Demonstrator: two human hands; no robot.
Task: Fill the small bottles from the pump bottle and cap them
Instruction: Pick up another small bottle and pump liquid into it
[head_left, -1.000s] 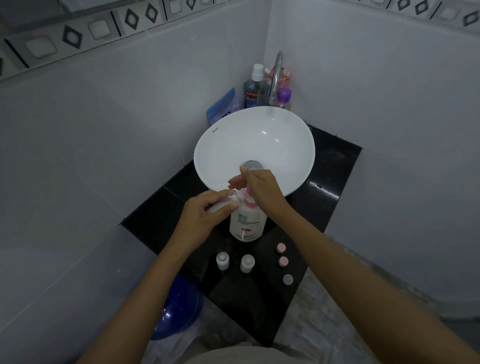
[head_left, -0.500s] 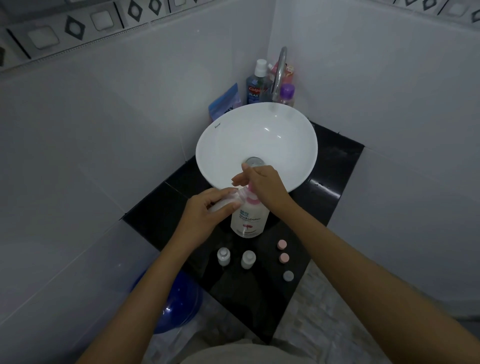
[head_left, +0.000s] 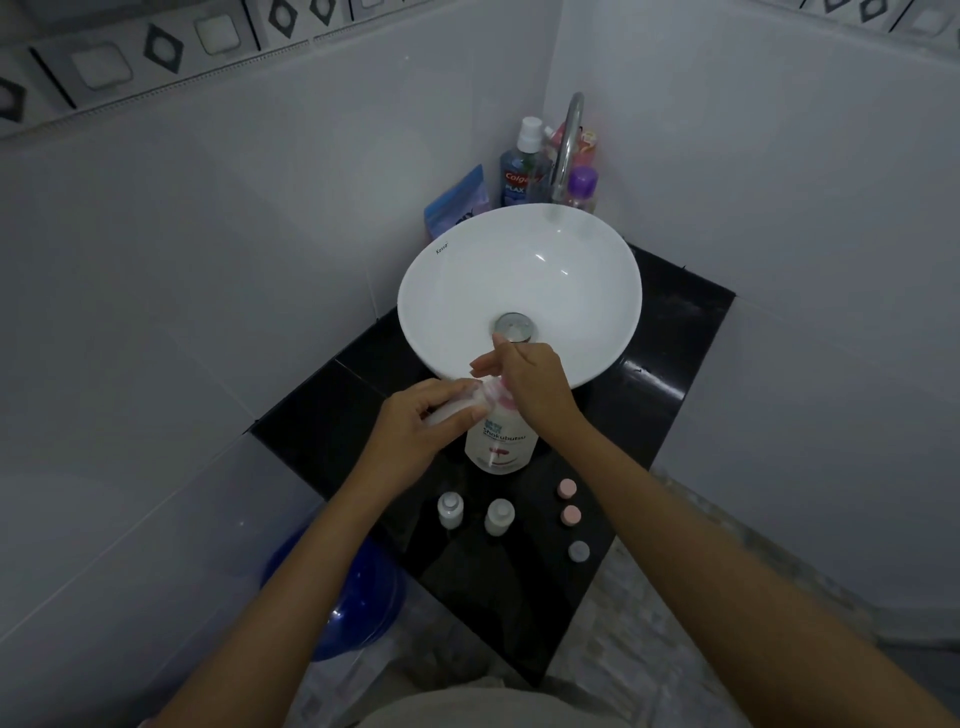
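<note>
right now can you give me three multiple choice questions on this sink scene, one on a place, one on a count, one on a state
1. Where do the two small bottles stand?
A. inside the basin
B. on the black counter, nearer the person than the pump bottle
C. on the floor

2. How many loose caps lie on the counter?
A. one
B. five
C. three

3. What is the left hand doing?
A. gripping a small clear bottle at the pump spout
B. lying flat on the counter
C. turning the tap

Answers: 1 B, both stand on the counter nearer the person than the pump bottle. 2 C, two pink caps and a grey cap. 3 A, the left hand has its fingers curled round the clear bottle, while the right hand rests on the pump head.
</note>
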